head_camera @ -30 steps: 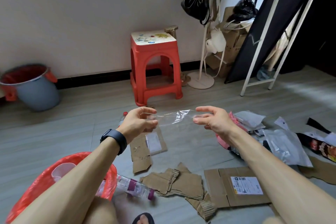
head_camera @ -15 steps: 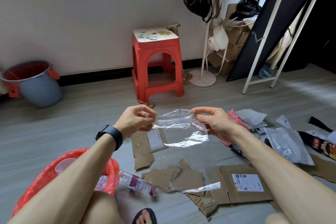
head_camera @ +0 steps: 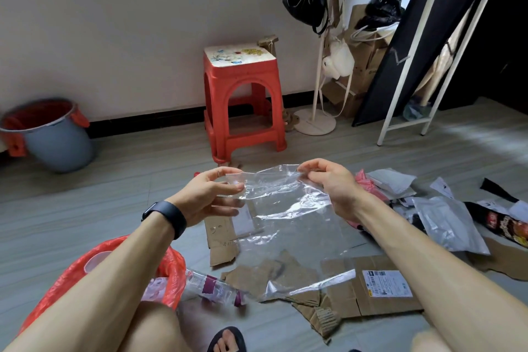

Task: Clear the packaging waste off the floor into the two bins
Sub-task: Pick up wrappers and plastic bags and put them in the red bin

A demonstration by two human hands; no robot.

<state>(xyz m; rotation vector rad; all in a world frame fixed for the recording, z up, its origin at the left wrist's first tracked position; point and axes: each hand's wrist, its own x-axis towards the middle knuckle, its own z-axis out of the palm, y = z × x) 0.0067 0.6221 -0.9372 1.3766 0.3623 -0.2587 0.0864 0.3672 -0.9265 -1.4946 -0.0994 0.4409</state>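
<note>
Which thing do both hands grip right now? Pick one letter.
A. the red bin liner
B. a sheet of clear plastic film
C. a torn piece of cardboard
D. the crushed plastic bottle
B: the left hand and right hand each pinch a top corner of the clear plastic film, which hangs spread between them above the cardboard pieces on the floor.

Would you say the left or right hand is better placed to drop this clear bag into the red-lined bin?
Left, probably: the left hand pinches the clear bag directly above the red-lined bin.
</note>
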